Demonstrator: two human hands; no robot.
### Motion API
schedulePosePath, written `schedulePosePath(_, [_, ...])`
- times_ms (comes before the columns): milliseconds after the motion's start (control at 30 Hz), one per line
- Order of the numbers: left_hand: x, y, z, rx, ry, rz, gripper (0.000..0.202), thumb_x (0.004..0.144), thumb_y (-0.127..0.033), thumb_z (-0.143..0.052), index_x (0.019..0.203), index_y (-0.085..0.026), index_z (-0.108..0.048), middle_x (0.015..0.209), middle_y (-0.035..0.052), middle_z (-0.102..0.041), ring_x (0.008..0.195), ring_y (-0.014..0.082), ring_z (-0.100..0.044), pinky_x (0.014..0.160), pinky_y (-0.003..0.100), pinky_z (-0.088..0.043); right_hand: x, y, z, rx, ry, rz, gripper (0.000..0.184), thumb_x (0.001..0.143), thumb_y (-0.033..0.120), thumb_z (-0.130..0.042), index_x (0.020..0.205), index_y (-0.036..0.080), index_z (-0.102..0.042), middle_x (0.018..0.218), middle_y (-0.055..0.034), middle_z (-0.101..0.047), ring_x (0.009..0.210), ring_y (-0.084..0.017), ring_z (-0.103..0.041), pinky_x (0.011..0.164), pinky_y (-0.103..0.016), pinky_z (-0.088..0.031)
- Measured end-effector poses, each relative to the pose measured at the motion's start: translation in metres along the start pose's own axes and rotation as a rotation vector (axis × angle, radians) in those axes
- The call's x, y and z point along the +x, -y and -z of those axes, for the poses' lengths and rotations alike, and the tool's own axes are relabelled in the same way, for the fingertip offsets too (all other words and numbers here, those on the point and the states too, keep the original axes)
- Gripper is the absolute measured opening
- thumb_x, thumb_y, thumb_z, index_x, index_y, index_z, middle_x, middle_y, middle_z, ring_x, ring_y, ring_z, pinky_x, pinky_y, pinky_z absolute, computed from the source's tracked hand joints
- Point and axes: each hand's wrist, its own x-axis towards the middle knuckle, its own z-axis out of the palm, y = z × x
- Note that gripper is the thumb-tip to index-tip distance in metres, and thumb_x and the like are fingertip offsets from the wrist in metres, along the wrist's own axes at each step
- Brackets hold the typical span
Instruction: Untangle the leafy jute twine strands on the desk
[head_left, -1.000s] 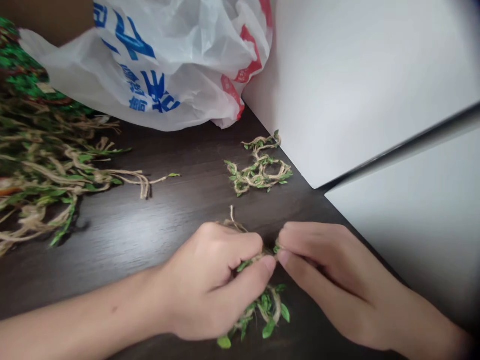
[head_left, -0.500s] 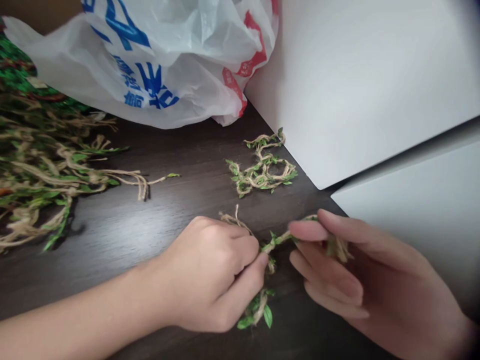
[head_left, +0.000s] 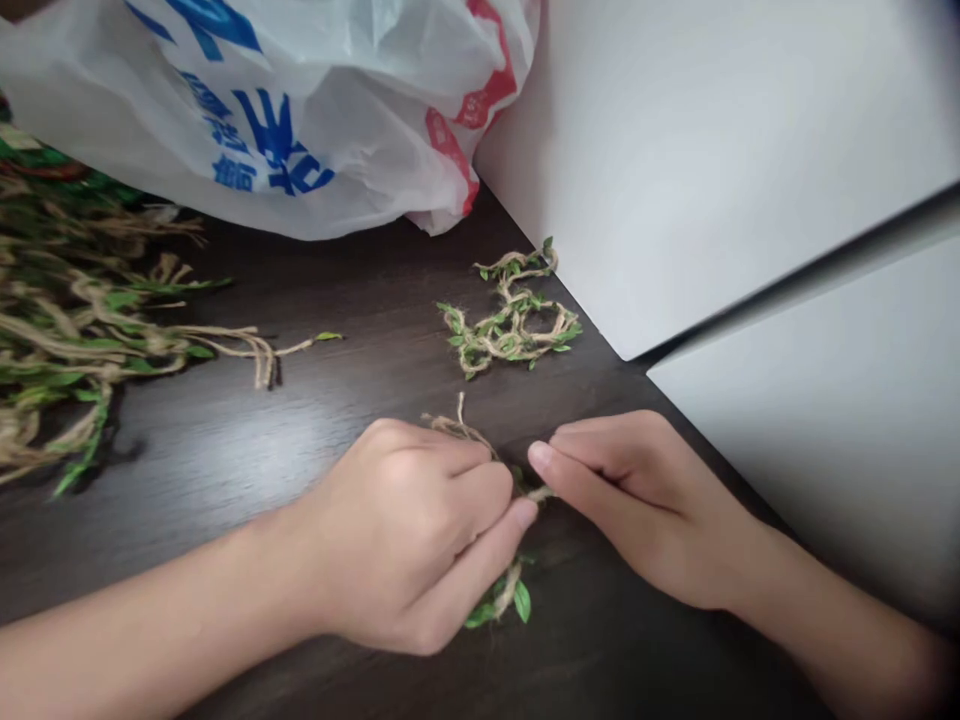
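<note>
My left hand (head_left: pixel 416 535) is closed around a length of jute twine with small green leaves (head_left: pixel 504 598); a frayed end pokes out above my knuckles and a leafy loop hangs out below my thumb. My right hand (head_left: pixel 630 495) meets it from the right, fingers pinched on the same twine between the two hands. Both rest low on the dark wooden table (head_left: pixel 315 420). A coiled piece of the same leafy twine (head_left: pixel 514 325) lies just beyond my hands, near the white wall.
A heap of leafy twine strands (head_left: pixel 67 330) spreads over the table's left side, one loose end (head_left: pixel 262 355) reaching toward the middle. A white plastic bag with blue and red print (head_left: pixel 285 110) lies at the back. White panels (head_left: pixel 712 170) close off the right.
My right hand had drawn the twine out to the right, then came back against my left hand. The loop below my left hand has grown shorter.
</note>
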Motion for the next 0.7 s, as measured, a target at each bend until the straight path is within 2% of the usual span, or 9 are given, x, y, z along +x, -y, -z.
schedulePosePath(167, [0.003,-0.007,0.007,-0.129,0.044,-0.019,0.04,0.102,-0.02,-0.051,0.063,-0.021,-0.04,0.058,-0.0023,-0.04,0.051,0.013,-0.031,0.053,0.034,-0.027,-0.007,0.005,-0.002,0.627,0.168,-0.322,0.063,0.104,0.047,-0.058,0.06,0.021,-0.021,0.057,0.007,-0.019,0.052,-0.008,-0.015,0.049,-0.031,-0.013])
schedulePosePath(233, [0.004,-0.011,0.01,-0.204,0.063,-0.008,0.041,0.103,-0.02,-0.049,0.063,-0.022,-0.038,0.058,-0.0021,-0.041,0.05,0.0131,-0.032,0.052,0.035,-0.026,-0.011,0.007,-0.005,0.854,0.184,-0.389,0.067,0.099,0.045,-0.067,0.055,0.02,-0.024,0.053,0.0082,-0.02,0.05,-0.007,-0.015,0.049,-0.03,-0.013])
schedulePosePath(333, [0.006,-0.015,0.013,-0.339,0.104,0.034,0.039,0.103,-0.017,-0.048,0.065,-0.023,-0.038,0.059,-0.0008,-0.049,0.05,0.0135,-0.04,0.052,0.034,-0.03,-0.014,0.01,-0.008,1.089,0.198,-0.465,0.065,0.093,0.043,-0.075,0.052,0.02,-0.03,0.049,0.0093,-0.022,0.046,-0.005,-0.016,0.046,-0.028,-0.012])
schedulePosePath(467, [0.009,-0.014,0.014,-0.456,0.147,0.059,0.036,0.102,-0.012,-0.045,0.068,-0.023,-0.038,0.06,-0.0004,-0.051,0.052,0.0127,-0.044,0.054,0.031,-0.036,-0.016,0.014,-0.008,1.274,0.235,-0.54,0.062,0.093,0.04,-0.073,0.052,0.02,-0.031,0.046,0.0097,-0.022,0.043,-0.005,-0.017,0.044,-0.025,-0.012])
schedulePosePath(700, [0.01,-0.014,0.015,-0.386,0.133,0.058,0.039,0.103,-0.014,-0.043,0.067,-0.024,-0.031,0.058,-0.0021,-0.043,0.051,0.0131,-0.037,0.052,0.033,-0.035,-0.017,0.016,-0.006,1.352,0.218,-0.573,0.061,0.092,0.038,-0.075,0.054,0.019,-0.031,0.048,0.0095,-0.022,0.043,-0.004,-0.019,0.043,-0.024,-0.012])
